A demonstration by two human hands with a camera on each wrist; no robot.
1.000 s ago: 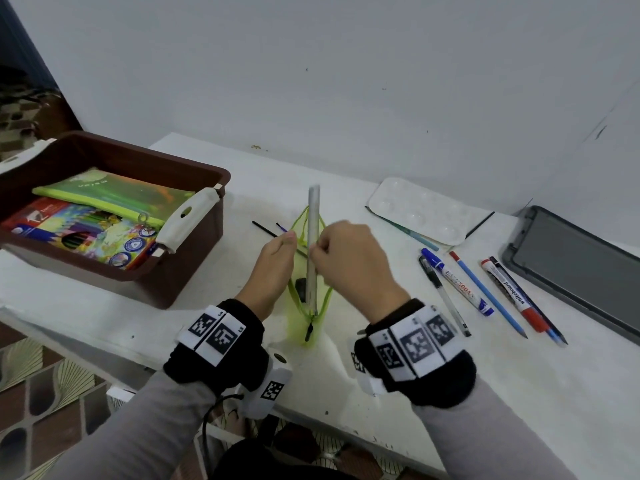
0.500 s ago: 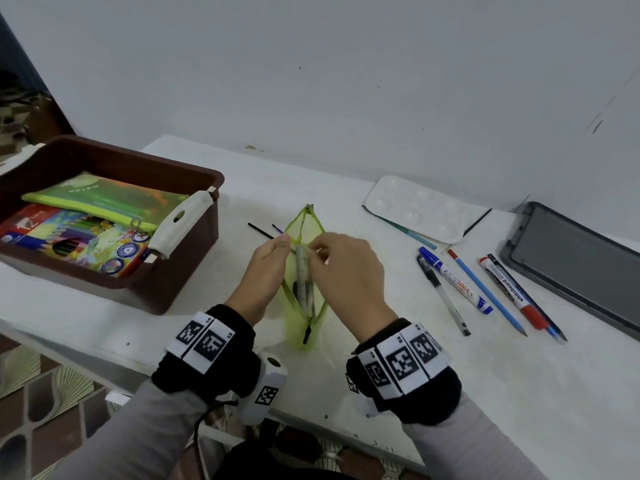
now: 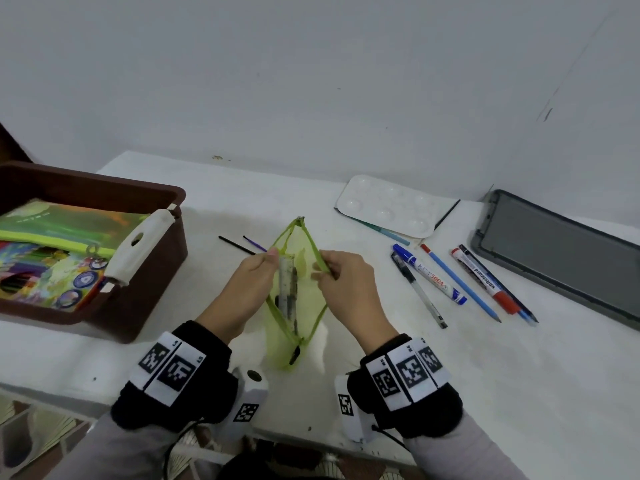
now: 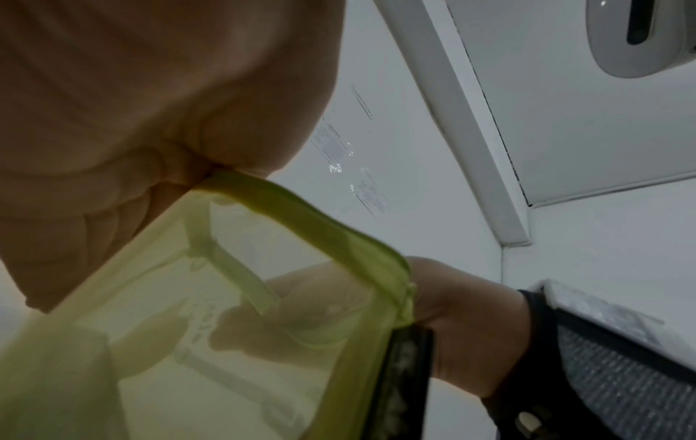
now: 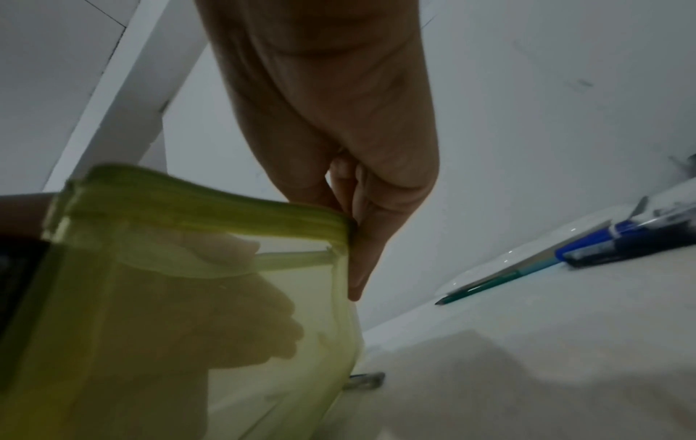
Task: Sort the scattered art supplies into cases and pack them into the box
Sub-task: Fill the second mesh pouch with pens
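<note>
Head view: a translucent lime-green mesh zip pouch (image 3: 294,299) is held upright on the white tabletop (image 3: 450,375) with its mouth spread open. The left rim is pinched by the left hand (image 3: 247,289) and the right rim by the right hand (image 3: 346,289); each is clamped on its own edge. A grey-white marker (image 3: 287,289) lies inside. The pouch's long axis runs away from the person, slider end nearest, far end pointing at the wall. The step is judged as filling this case. Loose pens (image 3: 460,282) lie to the right, near a white paint palette (image 3: 391,206) and a grey lid (image 3: 561,251). The brown plastic box (image 3: 149,271) stands to the left, already holding cases.

Left wrist view: the green rim (image 4: 301,220) is seen gripped between thumb and fingers of the left hand (image 4: 150,134).

Right wrist view: the other rim (image 5: 211,205) is pinched by the right hand (image 5: 350,178). The next move is judged to need one hand freed to fetch a pen while the mouth is kept open.
</note>
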